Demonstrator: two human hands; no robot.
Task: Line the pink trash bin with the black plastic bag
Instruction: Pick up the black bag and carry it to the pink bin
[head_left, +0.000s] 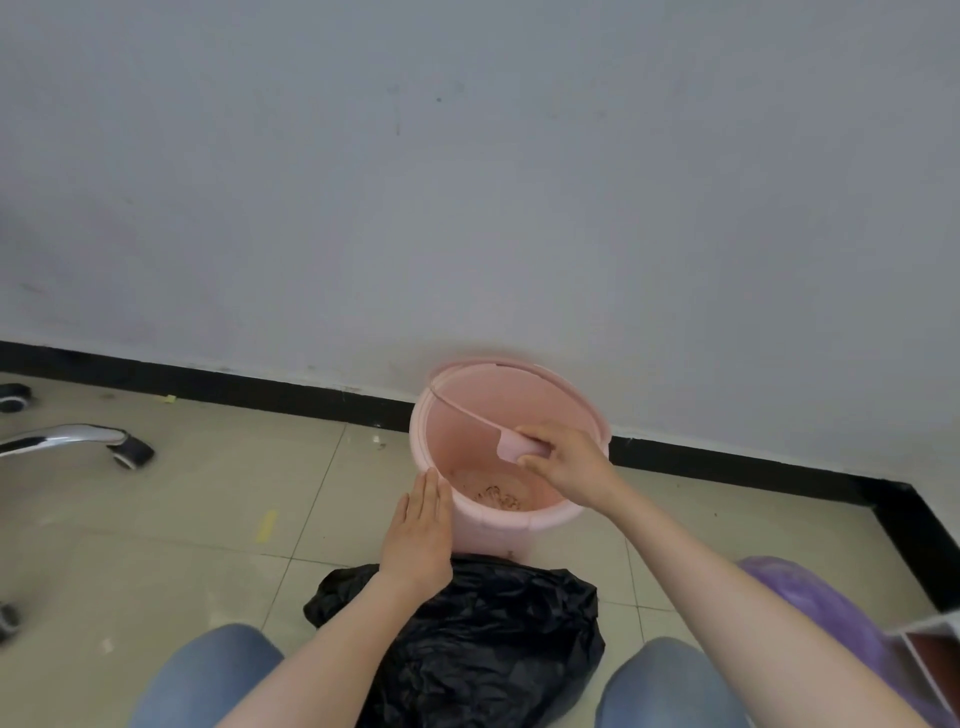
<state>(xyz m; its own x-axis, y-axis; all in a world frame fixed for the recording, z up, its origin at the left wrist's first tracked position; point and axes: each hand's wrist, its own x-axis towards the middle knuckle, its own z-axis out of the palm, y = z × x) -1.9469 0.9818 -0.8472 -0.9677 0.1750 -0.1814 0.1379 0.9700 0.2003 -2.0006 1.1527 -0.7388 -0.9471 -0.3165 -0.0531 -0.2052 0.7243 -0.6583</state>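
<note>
Down low, two knees in blue jeans (208, 675) frame a crumpled black plastic bag (467, 639) heaped on the tiled floor (182, 519) between them, touching the foot of the bin. Left hand (421, 530) is flat, fingers straight and together, gripping nothing, its edge pressed to the near-left wall of the pink trash bin (498, 525). Right hand (563, 462) reaches over the open mouth, fingers and thumb pinched on the pink ring handle (514, 446), lifted at an angle across the opening. Brown crumbs speckle the bin's bottom. A purple ball (810, 603) sits right, chrome chair legs (67, 439) left. Beyond, black skirting (260, 387), white wall (467, 182).
</note>
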